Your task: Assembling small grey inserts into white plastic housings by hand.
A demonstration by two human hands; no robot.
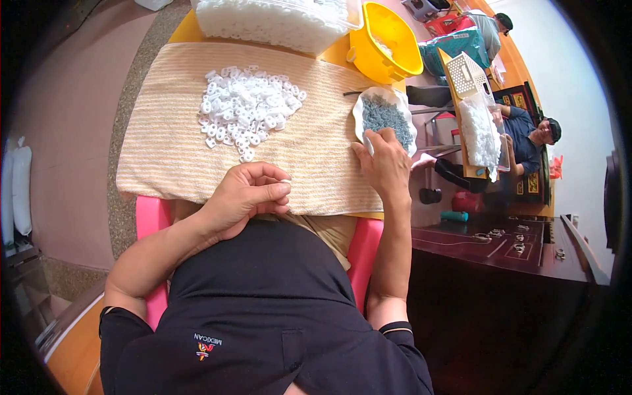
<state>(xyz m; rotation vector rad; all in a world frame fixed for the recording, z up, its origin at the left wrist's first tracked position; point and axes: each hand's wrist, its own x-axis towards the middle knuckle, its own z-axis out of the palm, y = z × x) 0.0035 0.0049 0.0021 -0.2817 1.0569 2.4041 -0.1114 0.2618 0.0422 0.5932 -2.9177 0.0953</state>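
Note:
My left hand (pixel 253 196) is closed in front of my waist, at the near edge of the towel. A small white plastic piece (pixel 286 182) shows between its thumb and forefinger. Beyond it lies a loose heap of white plastic pieces with holes (pixel 247 105). On the right, my right hand (pixel 388 164) bends its fingers over the near rim of a white scalloped dish (pixel 358 117). Many tiny grey-blue parts (pixel 384 118) fill that dish. The fingers touch the near side of the pile; what they hold, if anything, is too small to make out.
A striped beige towel (pixel 171 141) covers the yellow table. At the far edge stand a clear tub of white pieces (pixel 276 26) and a yellow basin (pixel 375 33). Two people (pixel 523 138) sit off to the right by another table with a white basket (pixel 466 76).

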